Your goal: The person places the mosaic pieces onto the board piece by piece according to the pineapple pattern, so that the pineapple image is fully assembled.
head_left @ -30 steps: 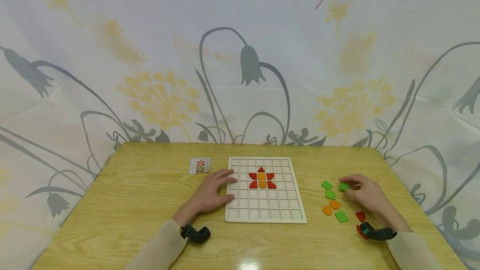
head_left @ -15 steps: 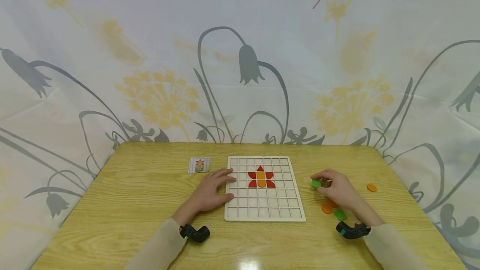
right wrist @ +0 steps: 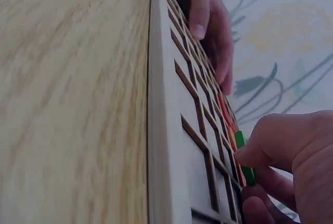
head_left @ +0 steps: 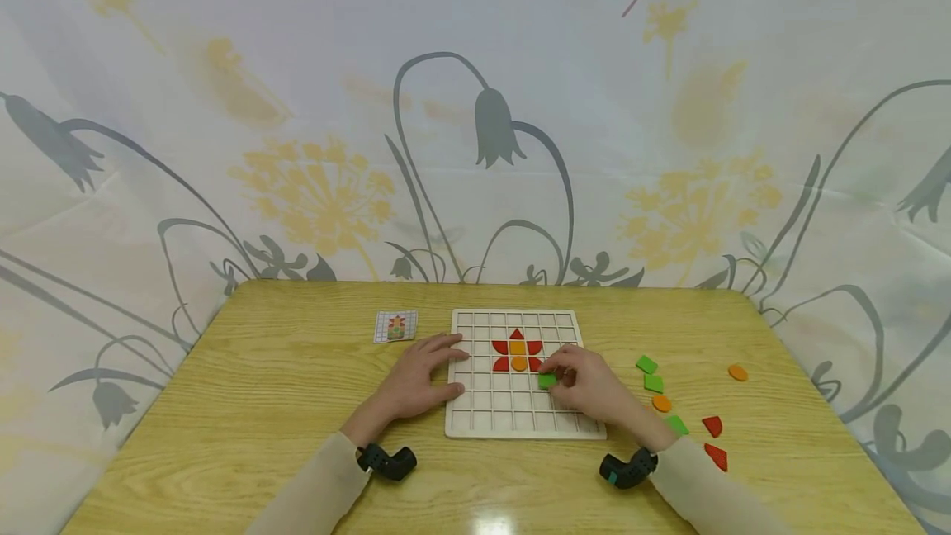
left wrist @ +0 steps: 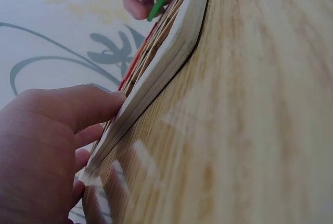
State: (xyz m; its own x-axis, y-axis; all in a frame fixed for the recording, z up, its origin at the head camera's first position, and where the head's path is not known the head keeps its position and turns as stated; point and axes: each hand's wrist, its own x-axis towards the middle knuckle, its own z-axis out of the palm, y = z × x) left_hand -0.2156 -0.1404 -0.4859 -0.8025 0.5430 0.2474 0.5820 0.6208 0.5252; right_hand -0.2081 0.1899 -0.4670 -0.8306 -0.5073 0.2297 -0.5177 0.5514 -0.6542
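Note:
My right hand [head_left: 590, 382] pinches a green square tile [head_left: 547, 381] between thumb and fingers, low over the white gridded board [head_left: 520, 433]. In the right wrist view the green tile [right wrist: 244, 156] is tilted on edge beside the grid. Red, orange and triangular pieces make a flower-like figure [head_left: 518, 348] on the board, just left of that tile. My left hand [head_left: 418, 378] rests at the board's left edge, fingers spread over the rim. The left wrist view shows its thumb [left wrist: 112, 101] against the board's side.
A small pattern card [head_left: 396, 326] lies beyond my left hand. Right of the board are loose green tiles [head_left: 653, 384], orange discs [head_left: 738, 372] and red pieces [head_left: 712, 426], some partly behind my right forearm. A patterned curtain [head_left: 475, 213] hangs behind the wooden table [head_left: 245, 403].
My right hand has carried the green tile left, from the loose pieces to above the board. An orange disc at far right, hidden at first, now shows. The left hand has stayed put.

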